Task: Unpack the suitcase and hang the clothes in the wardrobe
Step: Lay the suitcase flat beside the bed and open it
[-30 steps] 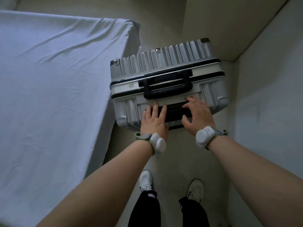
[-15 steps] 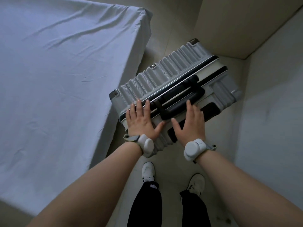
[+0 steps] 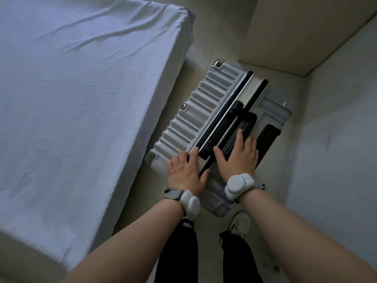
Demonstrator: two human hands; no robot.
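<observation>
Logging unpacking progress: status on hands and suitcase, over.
Both hands open: left hand and right hand flat on suitcase top. Suitcase closed, standing on floor. Bed close alongside, wall opposite.

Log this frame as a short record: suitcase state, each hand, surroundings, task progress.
suitcase: silver ribbed hard shell, closed, on the floor between bed and wall
left hand: flat on the suitcase's near end, fingers straight
right hand: flat on its upper face, at the black carry handle
bed cover: pale blue sheet, wrinkled
clothes: none visible
progress: unpacking not yet begun
</observation>
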